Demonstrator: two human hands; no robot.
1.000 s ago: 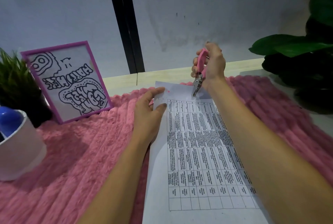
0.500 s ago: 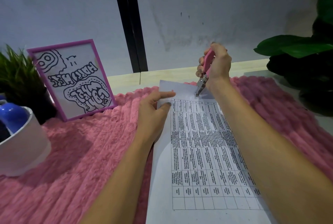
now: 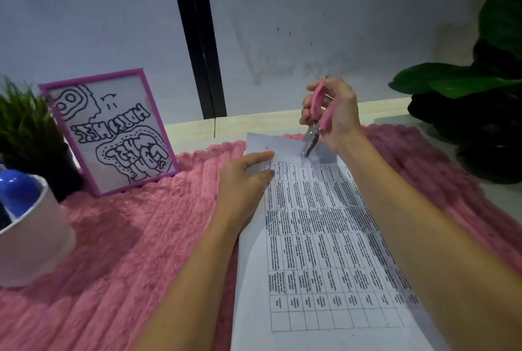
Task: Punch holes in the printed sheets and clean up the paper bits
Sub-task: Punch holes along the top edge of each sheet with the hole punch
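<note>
**Layout on the Counter**

The printed sheet [image 3: 324,237] lay on a plush mat [image 3: 127,237] on the counter [image 3: 192,132]. The left hand [image 3: 243,184] rested near the sheet's far left corner. To its right, the right hand [image 3: 336,113] held the hole punch [image 3: 315,127], tip down at the far margin. A framed drawing [image 3: 110,130] stood to the left, with a grassy plant [image 3: 25,130] beside it and a cup [image 3: 31,237] nearer. A leafy plant [image 3: 466,88] stood far right.

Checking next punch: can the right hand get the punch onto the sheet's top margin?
Probably yes: the right hand grips the hole punch, tip at the top margin of the printed sheet; the left hand rests further left, clear of it.
</note>
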